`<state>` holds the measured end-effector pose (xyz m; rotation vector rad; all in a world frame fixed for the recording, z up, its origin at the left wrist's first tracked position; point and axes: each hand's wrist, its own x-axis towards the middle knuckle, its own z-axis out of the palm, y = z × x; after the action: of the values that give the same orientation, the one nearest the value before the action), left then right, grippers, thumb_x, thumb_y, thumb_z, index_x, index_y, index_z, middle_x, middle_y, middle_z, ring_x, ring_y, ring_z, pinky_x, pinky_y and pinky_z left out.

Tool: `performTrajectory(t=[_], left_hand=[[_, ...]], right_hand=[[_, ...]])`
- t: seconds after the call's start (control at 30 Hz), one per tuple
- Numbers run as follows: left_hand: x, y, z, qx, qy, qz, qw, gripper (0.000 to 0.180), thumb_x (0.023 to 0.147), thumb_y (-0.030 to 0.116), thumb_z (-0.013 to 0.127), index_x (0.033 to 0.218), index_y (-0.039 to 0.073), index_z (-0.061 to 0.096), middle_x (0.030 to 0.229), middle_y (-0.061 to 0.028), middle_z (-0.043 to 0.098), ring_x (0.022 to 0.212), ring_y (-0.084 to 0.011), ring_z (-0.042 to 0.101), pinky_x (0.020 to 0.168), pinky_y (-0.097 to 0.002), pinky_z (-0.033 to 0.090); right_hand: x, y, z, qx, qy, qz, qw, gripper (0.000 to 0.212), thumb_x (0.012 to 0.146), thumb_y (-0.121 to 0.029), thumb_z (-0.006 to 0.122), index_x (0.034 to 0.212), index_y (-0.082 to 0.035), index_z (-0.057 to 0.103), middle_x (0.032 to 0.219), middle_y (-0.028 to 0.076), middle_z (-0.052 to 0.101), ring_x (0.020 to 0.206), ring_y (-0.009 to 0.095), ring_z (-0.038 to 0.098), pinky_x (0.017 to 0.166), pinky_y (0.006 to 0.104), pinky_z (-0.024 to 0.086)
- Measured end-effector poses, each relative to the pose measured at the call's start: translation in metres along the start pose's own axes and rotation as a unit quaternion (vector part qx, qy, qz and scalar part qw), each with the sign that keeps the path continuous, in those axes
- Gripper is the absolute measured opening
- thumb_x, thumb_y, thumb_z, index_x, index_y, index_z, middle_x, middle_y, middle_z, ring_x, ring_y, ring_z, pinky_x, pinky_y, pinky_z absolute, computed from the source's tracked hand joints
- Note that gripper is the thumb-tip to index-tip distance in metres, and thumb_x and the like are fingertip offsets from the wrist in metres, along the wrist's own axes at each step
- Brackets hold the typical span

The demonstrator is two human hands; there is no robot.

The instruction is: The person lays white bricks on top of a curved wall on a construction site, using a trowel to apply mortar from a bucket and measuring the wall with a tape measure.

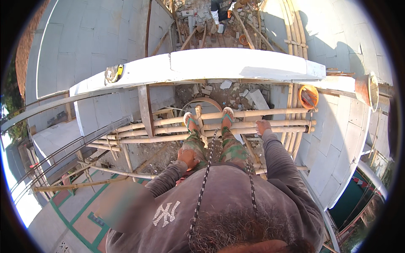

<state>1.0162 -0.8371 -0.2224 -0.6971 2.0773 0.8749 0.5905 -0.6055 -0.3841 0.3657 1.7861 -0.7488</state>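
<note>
Below me, my left hand rests against the left leg of my camouflage trousers; its fingers are loosely bent and nothing shows in them. My right hand is closed over the bamboo poles. A small pale bit shows at its fingers, too small to name. Both my feet, in flip-flops, stand on the crosswise bamboo poles. Ahead of me curves a course of white blocks, with a yellow and black tape measure on its left part.
An orange bucket sits by the upright poles at right, and a flared container stands farther right. Rubble lies far below. A co-worker is down there. Thin steel bars run along the left.
</note>
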Motion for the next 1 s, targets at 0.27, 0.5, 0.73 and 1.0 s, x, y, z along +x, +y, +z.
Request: performTrajectory(t=[0.27,0.5,0.73,1.0], left_hand=[[-0.023,0.008,-0.073,-0.258,-0.099,0.046,0.96,0.034,0.092,0.039,0.07,0.103,0.007,0.07,0.097,-0.0188,0.07,0.092,-0.0383,0.067,0.082,-0.0448,0.051],[-0.01,-0.005,-0.078,-0.174,-0.146,0.066,0.972,0.024,0.093,0.026,0.072,0.105,0.006,0.068,0.092,-0.0152,0.067,0.088,-0.0306,0.066,0.078,-0.0416,0.05],[0.048,-0.039,-0.154,-0.109,0.357,0.152,0.915,0.03,0.089,0.01,0.072,0.118,0.005,0.063,0.123,-0.0168,0.063,0.117,-0.0346,0.06,0.098,-0.0448,0.048],[0.11,-0.057,-0.316,0.12,0.683,0.251,0.675,0.072,0.089,0.044,0.077,0.145,0.008,0.05,0.146,-0.0173,0.049,0.144,-0.0367,0.034,0.118,-0.0534,0.023]], right_hand=[[0.069,0.027,0.018,-0.258,-0.004,-0.154,0.954,0.015,0.088,-0.022,0.063,0.097,-0.012,0.068,0.087,0.005,0.069,0.08,0.021,0.067,0.069,0.0385,0.052],[0.089,0.024,0.054,-0.324,0.007,-0.193,0.926,0.023,0.08,-0.016,0.069,0.1,-0.007,0.075,0.098,0.013,0.076,0.092,0.028,0.072,0.083,0.0377,0.057],[0.095,-0.008,0.08,-0.336,0.074,-0.172,0.923,0.027,0.082,-0.025,0.063,0.097,-0.006,0.074,0.101,0.021,0.074,0.102,0.039,0.07,0.09,0.0447,0.054],[0.21,-0.008,0.095,-0.302,0.023,-0.181,0.936,0.041,0.08,-0.036,0.074,0.112,-0.011,0.076,0.112,0.018,0.075,0.108,0.034,0.069,0.097,0.0423,0.052]])
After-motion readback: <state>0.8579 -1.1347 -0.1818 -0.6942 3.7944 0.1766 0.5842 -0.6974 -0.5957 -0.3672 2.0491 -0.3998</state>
